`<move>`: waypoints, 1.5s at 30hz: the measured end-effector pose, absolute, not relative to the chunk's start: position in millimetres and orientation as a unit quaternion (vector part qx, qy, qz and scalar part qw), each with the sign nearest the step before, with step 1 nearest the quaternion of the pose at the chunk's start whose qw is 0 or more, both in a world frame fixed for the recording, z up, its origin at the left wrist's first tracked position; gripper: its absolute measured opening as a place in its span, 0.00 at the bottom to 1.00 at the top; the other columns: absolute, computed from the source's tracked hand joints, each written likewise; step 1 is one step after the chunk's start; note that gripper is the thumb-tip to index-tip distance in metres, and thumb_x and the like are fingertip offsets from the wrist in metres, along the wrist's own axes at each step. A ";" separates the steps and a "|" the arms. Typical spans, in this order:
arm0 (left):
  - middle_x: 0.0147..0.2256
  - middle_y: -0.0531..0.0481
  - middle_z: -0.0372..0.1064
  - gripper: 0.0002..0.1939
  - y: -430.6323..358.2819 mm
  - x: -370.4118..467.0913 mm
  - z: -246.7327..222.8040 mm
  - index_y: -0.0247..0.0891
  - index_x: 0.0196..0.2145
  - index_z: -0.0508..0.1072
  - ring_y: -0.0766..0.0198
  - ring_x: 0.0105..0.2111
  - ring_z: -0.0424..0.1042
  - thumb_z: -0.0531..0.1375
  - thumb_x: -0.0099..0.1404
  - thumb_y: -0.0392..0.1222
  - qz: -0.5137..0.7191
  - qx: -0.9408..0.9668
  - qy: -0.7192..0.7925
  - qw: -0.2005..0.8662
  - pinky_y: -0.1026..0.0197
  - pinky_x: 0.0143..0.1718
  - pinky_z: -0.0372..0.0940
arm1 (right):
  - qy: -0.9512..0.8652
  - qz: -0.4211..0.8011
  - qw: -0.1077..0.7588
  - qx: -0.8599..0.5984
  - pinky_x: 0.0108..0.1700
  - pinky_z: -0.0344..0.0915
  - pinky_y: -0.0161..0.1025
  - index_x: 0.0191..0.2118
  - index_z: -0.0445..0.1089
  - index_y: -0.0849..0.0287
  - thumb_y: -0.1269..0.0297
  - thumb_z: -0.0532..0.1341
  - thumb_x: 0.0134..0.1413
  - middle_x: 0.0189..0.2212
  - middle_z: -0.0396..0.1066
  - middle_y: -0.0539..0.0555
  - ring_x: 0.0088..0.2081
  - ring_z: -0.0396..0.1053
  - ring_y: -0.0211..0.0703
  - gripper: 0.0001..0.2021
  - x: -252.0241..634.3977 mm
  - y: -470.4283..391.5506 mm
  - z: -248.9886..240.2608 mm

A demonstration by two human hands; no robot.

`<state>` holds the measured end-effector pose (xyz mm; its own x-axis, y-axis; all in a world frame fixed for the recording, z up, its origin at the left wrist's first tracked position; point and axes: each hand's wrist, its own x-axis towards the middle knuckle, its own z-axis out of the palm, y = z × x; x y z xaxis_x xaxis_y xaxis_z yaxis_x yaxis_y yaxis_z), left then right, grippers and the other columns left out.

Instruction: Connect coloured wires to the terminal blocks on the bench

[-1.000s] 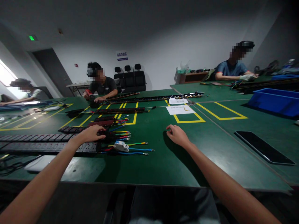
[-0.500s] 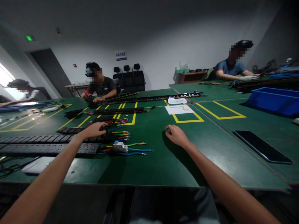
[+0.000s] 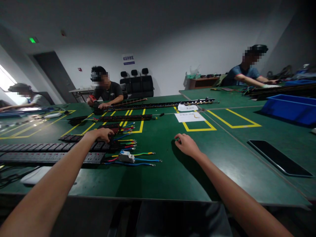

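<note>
My left hand (image 3: 104, 134) is over the right end of a black socket strip (image 3: 70, 138), fingers curled down against its dark end piece. Coloured wires with ring terminals (image 3: 127, 141) stick out to the right of it. Nearer to me lie two more long socket strips, one grey-faced (image 3: 95, 158), with a white breaker (image 3: 126, 156) on its wires. My right hand (image 3: 185, 143) rests on the green table (image 3: 158, 181) with its fingers curled in; nothing shows in it.
White paper labels (image 3: 189, 117) lie beyond my right hand. A dark tablet (image 3: 280, 157) and a blue bin (image 3: 291, 108) are on the right. Further strips (image 3: 128, 117) lie across the table. A person (image 3: 111, 90) works opposite; others sit at left and right.
My left hand has shifted slightly right and its fingers have curled down onto the strip's end. My right hand has stayed in place. The person at the right has moved their arms.
</note>
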<state>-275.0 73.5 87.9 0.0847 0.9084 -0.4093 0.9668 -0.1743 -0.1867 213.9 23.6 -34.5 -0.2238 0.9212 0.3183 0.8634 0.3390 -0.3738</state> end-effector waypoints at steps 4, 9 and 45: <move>0.58 0.44 0.74 0.40 76.4 -280.4 87.7 0.38 0.60 0.73 0.51 0.55 0.74 0.62 0.46 0.43 -0.208 0.747 0.627 0.074 0.60 0.55 0.68 | -0.782 0.058 0.245 -0.569 0.40 0.60 0.40 0.46 0.73 0.58 0.67 0.58 0.63 0.38 0.72 0.58 0.41 0.70 0.48 0.10 214.1 23.3 -34.0; 0.57 0.44 0.74 0.40 73.4 -288.4 87.6 0.36 0.60 0.72 0.52 0.54 0.74 0.62 0.47 0.47 -0.169 0.752 0.633 0.075 0.61 0.55 0.67 | -0.784 0.059 0.231 -0.574 0.42 0.59 0.40 0.48 0.73 0.59 0.66 0.57 0.63 0.41 0.73 0.59 0.42 0.69 0.48 0.11 213.9 23.5 -33.5; 0.47 0.41 0.78 0.28 73.4 -124.4 69.8 0.39 0.52 0.79 0.50 0.46 0.76 0.62 0.59 0.57 -0.016 0.875 0.483 0.002 0.57 0.46 0.68 | -0.771 0.083 0.217 -0.592 0.41 0.58 0.37 0.49 0.72 0.59 0.66 0.59 0.64 0.42 0.72 0.57 0.42 0.69 0.45 0.10 212.7 22.9 -25.6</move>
